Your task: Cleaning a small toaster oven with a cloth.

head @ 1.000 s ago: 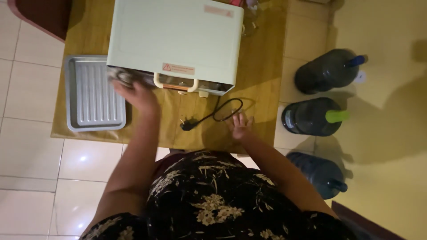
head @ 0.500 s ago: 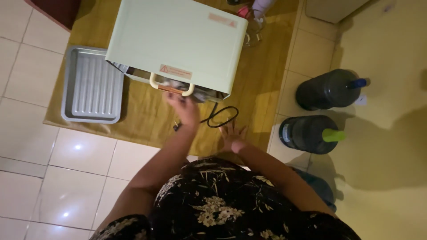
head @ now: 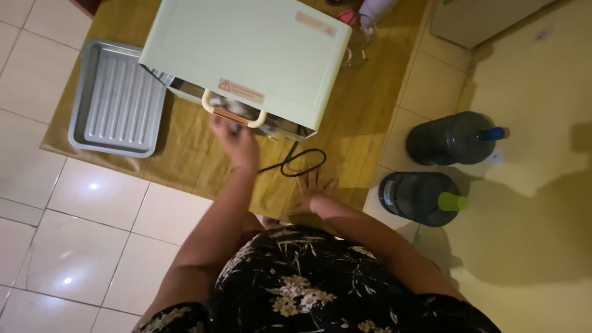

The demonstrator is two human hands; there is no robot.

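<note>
Head view looks straight down on a pale green countertop oven (head: 246,55) that sits on a yellowish mat (head: 191,154) spread over a tiled floor (head: 92,234). The person's left hand (head: 233,139) reaches up to the oven's front edge, just below the cream, arch-shaped door handle (head: 233,110); the image is blurred there, so whether the fingers are curled on the handle, on a cloth, or only brushing the glass front cannot be told. The handle's long axis runs across the oven's front, from the person's left to right with a slight tilt, and it lies directly ahead of the left hand, touching or just beside its fingertips. The right hand (head: 313,194) is flat on the mat with fingers spread, well back from the oven and nearer the person's body, so the left hand is clearly the closer one to the handle. A black power cord (head: 296,161) loops on the mat between the two hands. A ribbed grey baking tray (head: 117,98) lies on the mat to the left of the oven, just beside its corner. Two dark water jugs (head: 453,137), one with a blue cap and one with a green cap, lie on their sides by the yellow wall at the right.
</note>
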